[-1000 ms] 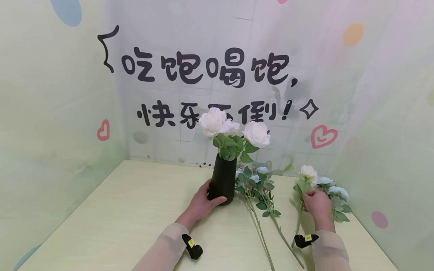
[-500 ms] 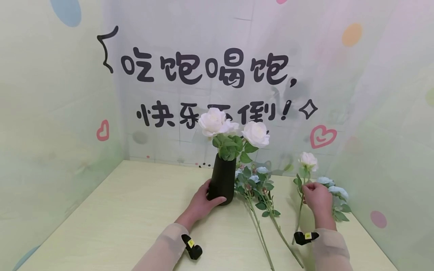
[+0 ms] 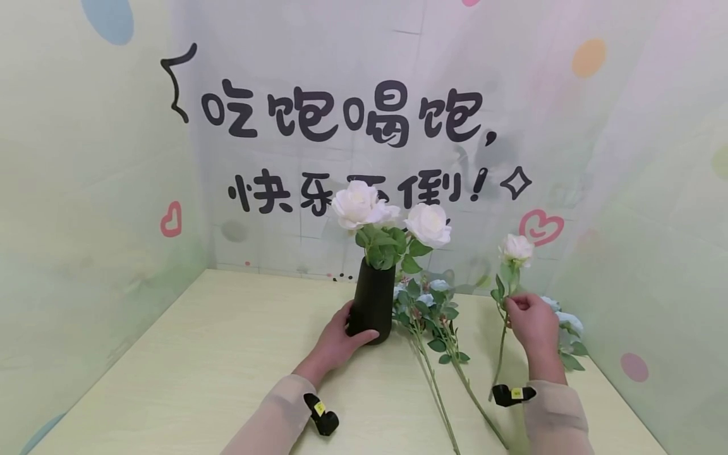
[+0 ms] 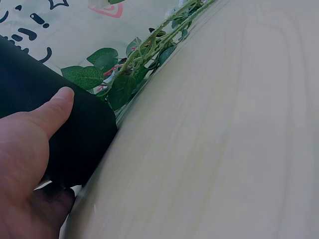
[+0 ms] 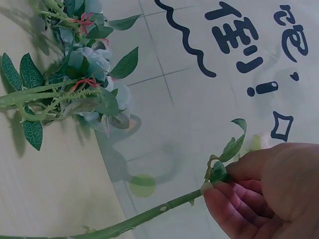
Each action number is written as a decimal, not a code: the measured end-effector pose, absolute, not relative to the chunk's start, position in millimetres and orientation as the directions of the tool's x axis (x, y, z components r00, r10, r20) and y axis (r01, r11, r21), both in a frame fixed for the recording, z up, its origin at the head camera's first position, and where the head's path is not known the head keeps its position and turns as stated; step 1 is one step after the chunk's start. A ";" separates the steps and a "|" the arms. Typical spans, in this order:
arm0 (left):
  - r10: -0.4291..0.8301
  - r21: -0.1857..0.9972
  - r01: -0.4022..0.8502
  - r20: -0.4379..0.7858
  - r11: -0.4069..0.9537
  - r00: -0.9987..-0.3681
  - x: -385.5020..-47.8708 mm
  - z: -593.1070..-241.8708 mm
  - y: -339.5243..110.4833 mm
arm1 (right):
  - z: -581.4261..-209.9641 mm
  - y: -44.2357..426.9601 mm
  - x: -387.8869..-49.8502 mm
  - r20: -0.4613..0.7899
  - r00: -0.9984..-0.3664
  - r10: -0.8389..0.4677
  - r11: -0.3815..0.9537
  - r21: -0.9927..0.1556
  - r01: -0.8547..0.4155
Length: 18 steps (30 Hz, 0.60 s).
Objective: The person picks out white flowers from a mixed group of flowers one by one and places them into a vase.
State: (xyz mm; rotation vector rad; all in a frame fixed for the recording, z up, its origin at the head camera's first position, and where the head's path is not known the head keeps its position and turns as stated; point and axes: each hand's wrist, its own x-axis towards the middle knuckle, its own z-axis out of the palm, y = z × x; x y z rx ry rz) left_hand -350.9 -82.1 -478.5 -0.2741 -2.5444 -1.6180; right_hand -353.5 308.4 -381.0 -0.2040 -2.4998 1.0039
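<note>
A black vase (image 3: 373, 300) stands on the table with several white roses (image 3: 429, 225) in its mouth. Low on its side, my left hand (image 3: 337, 341) grips it, the thumb lying across the front in the left wrist view. Over at the right, my right hand (image 3: 533, 325) pinches the green stem of a single pale pink rose (image 3: 518, 249) just below its upper leaves. That rose is upright, bloom at the top. The right wrist view shows thumb and fingers closed round the stem (image 5: 164, 208); the bloom there is mostly hidden behind the hand.
Blue flower sprays (image 3: 428, 300) lie on the table right of the vase, their long stems (image 3: 435, 388) reaching toward the front edge. More blue flowers (image 3: 570, 323) lie behind the right hand. A printed cloth backdrop (image 3: 318, 50) encloses the back and sides.
My right hand has lifted the pale pink rose upward, and its bloom now stands higher and clear of the blue flowers. The left hand and vase have stayed in place.
</note>
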 end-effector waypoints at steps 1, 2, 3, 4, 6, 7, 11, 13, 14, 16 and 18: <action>0.091 0.885 0.213 0.192 0.414 -0.977 -351.1 -478.7 -82.2 | -379.2 307.5 -353.2 0.345 -0.892 0.290 0.723 -0.690 -0.032; 0.092 0.885 0.214 0.193 0.414 -0.977 -351.2 -478.8 -82.2 | -377.4 306.6 -352.9 0.348 -0.892 0.289 0.721 -0.692 -0.037; 0.092 0.885 0.215 0.194 0.413 -0.977 -351.4 -479.0 -82.3 | -375.4 305.6 -352.3 0.352 -0.891 0.288 0.716 -0.696 -0.043; 0.093 0.885 0.216 0.195 0.412 -0.976 -351.5 -479.1 -82.4 | -373.4 304.6 -351.7 0.354 -0.890 0.287 0.712 -0.700 -0.049; 0.093 0.885 0.219 0.198 0.410 -0.976 -351.7 -479.3 -82.5 | -369.2 302.8 -350.6 0.359 -0.889 0.283 0.705 -0.707 -0.061; 0.094 0.885 0.220 0.199 0.410 -0.975 -351.8 -479.4 -82.6 | -367.3 301.6 -349.6 0.362 -0.888 0.282 0.703 -0.708 -0.065; 0.096 0.884 0.226 0.204 0.410 -0.974 -351.8 -479.1 -82.8 | -359.7 296.9 -344.9 0.377 -0.881 0.285 0.706 -0.704 -0.073; 0.095 0.883 0.225 0.204 0.412 -0.974 -351.8 -479.0 -82.7 | -356.5 294.1 -341.8 0.389 -0.874 0.291 0.707 -0.703 -0.078; 0.095 0.883 0.225 0.204 0.412 -0.974 -351.8 -479.1 -82.6 | -354.8 292.8 -340.3 0.395 -0.870 0.294 0.708 -0.702 -0.080; 0.095 0.883 0.225 0.204 0.412 -0.974 -352.1 -479.7 -82.6 | -352.0 290.6 -337.9 0.409 -0.863 0.296 0.705 -0.703 -0.091; 0.094 0.882 0.226 0.206 0.414 -0.974 -352.5 -480.4 -82.7 | -349.1 288.5 -335.7 0.421 -0.857 0.297 0.706 -0.701 -0.100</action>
